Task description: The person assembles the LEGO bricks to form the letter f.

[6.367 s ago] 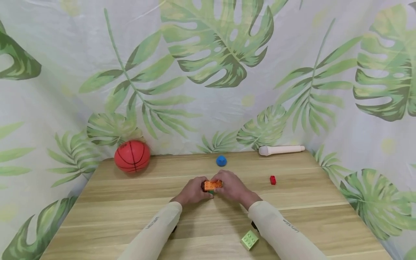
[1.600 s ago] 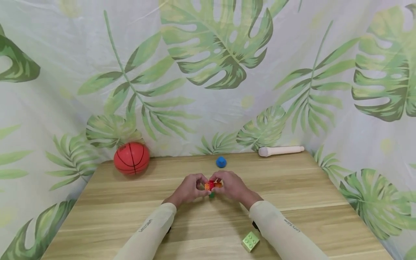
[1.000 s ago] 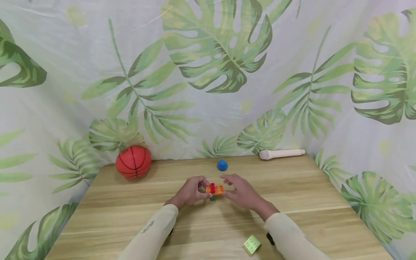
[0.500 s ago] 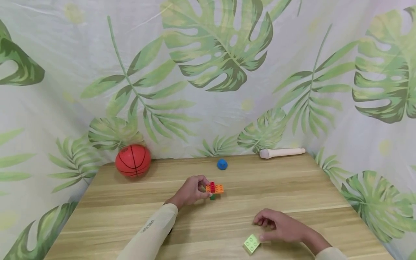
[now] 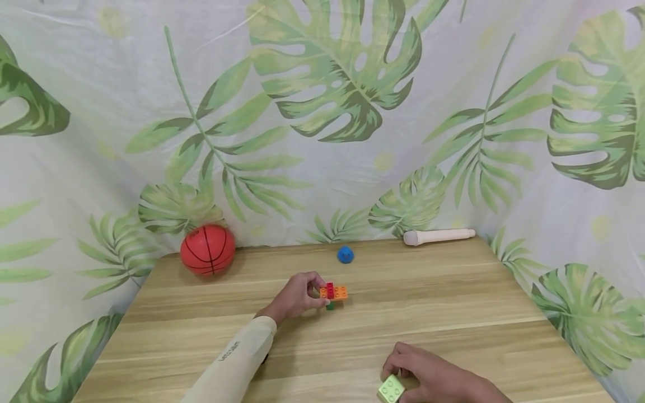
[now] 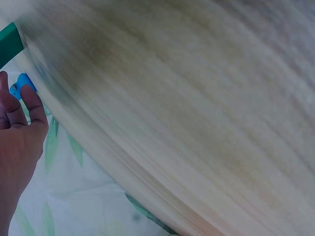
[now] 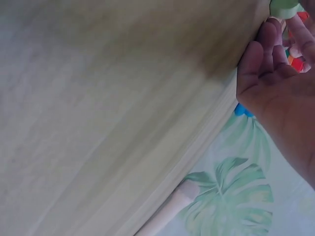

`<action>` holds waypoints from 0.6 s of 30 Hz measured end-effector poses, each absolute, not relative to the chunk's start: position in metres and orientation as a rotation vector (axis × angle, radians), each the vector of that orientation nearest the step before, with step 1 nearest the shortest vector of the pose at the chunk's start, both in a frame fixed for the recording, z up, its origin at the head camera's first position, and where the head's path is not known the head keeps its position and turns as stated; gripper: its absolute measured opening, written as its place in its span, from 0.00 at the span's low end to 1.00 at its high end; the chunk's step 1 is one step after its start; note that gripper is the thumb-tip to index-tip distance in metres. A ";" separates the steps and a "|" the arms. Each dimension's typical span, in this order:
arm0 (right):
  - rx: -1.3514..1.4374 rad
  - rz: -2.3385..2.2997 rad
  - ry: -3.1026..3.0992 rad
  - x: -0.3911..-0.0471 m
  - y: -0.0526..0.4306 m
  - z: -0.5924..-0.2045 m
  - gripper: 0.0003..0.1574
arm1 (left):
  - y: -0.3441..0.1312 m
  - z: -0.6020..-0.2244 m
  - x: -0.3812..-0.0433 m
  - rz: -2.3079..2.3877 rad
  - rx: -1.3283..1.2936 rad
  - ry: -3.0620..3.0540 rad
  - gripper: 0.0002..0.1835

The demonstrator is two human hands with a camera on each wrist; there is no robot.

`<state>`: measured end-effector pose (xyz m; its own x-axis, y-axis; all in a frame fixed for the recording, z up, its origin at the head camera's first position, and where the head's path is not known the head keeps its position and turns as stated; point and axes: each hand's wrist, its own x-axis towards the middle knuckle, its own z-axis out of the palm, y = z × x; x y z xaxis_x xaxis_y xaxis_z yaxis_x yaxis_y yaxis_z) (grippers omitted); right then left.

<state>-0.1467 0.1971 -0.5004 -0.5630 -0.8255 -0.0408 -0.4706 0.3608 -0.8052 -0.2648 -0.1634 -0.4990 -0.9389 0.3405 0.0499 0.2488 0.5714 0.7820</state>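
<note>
In the head view my left hand (image 5: 298, 294) pinches a small toy-brick build at the middle of the table. An orange brick (image 5: 341, 292) lies across its top, a small red brick (image 5: 330, 290) sits on that, and a green brick (image 5: 330, 305) shows underneath. My right hand (image 5: 428, 376), near the front edge, has thumb and fingers around a light green brick (image 5: 391, 388) with studs on top. The right wrist view shows that same light green brick (image 7: 284, 8) at the fingertips. In the left wrist view only the green brick (image 6: 10, 44) appears above my fingers.
A red ball with basketball lines (image 5: 208, 249) rests at the table's back left. A small blue toy (image 5: 345, 254) stands at the back middle, and a white toy microphone (image 5: 438, 236) lies at the back right. Leaf-patterned cloth (image 5: 342, 184) hangs behind the wooden table (image 5: 201, 336).
The red brick has moved from the right of the table onto the orange one. My right hand has let go of the build, come back toward the front right and taken hold of the light green brick.
</note>
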 end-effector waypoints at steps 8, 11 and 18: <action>-1.019 -1.016 2.352 -0.150 0.191 -0.496 0.19 | -0.163 -0.499 -0.265 1.323 0.511 2.682 0.15; -0.990 -0.996 2.447 -0.155 0.191 -0.494 0.21 | -0.163 -0.499 -0.264 1.330 0.507 2.683 0.15; -1.016 -0.995 2.657 -0.180 0.186 -0.486 0.19 | -0.163 -0.500 -0.265 1.340 0.504 2.676 0.15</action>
